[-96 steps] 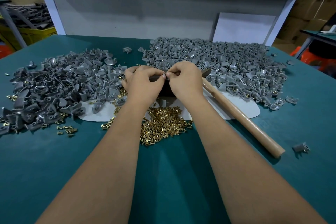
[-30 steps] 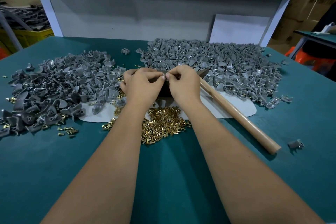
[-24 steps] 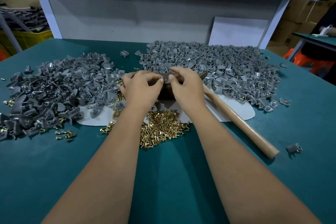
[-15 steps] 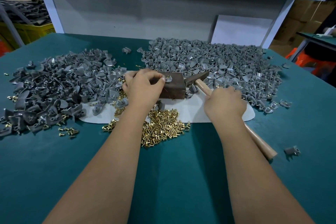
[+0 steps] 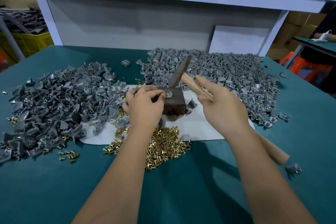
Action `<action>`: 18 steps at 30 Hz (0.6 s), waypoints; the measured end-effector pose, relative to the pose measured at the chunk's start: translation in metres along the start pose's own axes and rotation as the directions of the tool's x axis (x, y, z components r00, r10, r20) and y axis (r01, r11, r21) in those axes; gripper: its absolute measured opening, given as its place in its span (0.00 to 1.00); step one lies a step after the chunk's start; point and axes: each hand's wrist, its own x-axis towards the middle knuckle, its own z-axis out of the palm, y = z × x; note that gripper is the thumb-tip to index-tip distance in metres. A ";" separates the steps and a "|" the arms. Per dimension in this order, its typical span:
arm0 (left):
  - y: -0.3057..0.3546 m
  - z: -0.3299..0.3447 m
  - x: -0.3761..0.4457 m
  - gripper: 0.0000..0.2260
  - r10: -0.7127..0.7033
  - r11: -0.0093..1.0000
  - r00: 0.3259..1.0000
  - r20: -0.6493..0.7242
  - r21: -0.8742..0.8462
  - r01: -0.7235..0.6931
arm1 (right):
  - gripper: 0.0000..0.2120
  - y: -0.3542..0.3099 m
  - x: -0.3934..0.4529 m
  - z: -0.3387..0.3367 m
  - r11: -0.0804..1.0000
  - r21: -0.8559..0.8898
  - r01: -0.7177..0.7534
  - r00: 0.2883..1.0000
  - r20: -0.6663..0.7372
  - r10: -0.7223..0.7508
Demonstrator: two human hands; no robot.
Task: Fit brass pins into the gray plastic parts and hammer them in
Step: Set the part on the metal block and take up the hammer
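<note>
Gray plastic part (image 5: 168, 94) with a brass pin standing in it: seated on top of the dark block (image 5: 174, 103), at the block's left edge, pinched at the fingertips of the left hand (image 5: 144, 104). Left grip: fingers curled, thumb and forefinger closed on the part, heel of the hand toward the viewer.

Hammer (image 5: 189, 80): held in the right hand (image 5: 222, 107), just right of the left grip. Right grip: palm and lower fingers wrapped round the wooden handle near the head, forefinger laid out straight along the handle. Dark metal head tilted, lower end just above the part, upper end pointing up and away. Butt of the handle showing beneath the right forearm, near the right edge of the tabletop (image 5: 54, 178).

Loose brass pins (image 5: 163, 147): heaped below the left grip, beside the left wrist, partly on the white sheet (image 5: 198, 129) that carries the block. Smaller scatter of pins (image 5: 70, 155) well to the left of that heap.

Pile of gray parts (image 5: 54, 107): left of the left grip, reaching the white sheet. Second pile (image 5: 227, 74): beyond and right of both grips, behind the hammer head. Single stray gray part (image 5: 293, 168): right of the right forearm, beside the handle butt.
</note>
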 end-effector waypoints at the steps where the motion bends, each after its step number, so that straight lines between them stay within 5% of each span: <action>1: 0.001 0.000 0.000 0.07 0.000 1.000 1.000 -0.006 -0.005 0.000 | 0.21 -0.002 -0.001 -0.001 0.999 -0.027 0.022 1.000 -0.001 -0.022; 5: 0.002 0.001 0.000 0.07 -0.030 0.999 1.000 -0.009 -0.033 0.030 | 0.23 -0.006 -0.006 -0.001 0.988 -0.147 0.036 0.996 -0.073 -0.047; 8: 0.003 0.000 0.000 0.07 -0.026 1.000 1.000 -0.001 -0.006 0.026 | 0.24 -0.010 -0.007 -0.002 0.949 -0.304 0.079 0.997 0.020 -0.077; 12: 0.004 0.000 0.000 0.07 -0.067 0.997 0.998 -0.009 -0.045 0.066 | 0.25 -0.013 -0.001 -0.015 0.946 -0.310 0.099 0.984 -0.109 -0.139; 16: 0.004 0.000 -0.001 0.07 -0.063 0.998 0.998 0.003 -0.010 0.063 | 0.24 -0.014 -0.003 -0.008 0.907 -0.392 0.155 0.987 0.014 -0.162; 18: 0.004 0.000 0.000 0.08 -0.070 0.997 0.998 0.002 -0.019 0.070 | 0.24 -0.015 0.000 -0.008 0.927 -0.352 0.130 0.987 -0.039 -0.153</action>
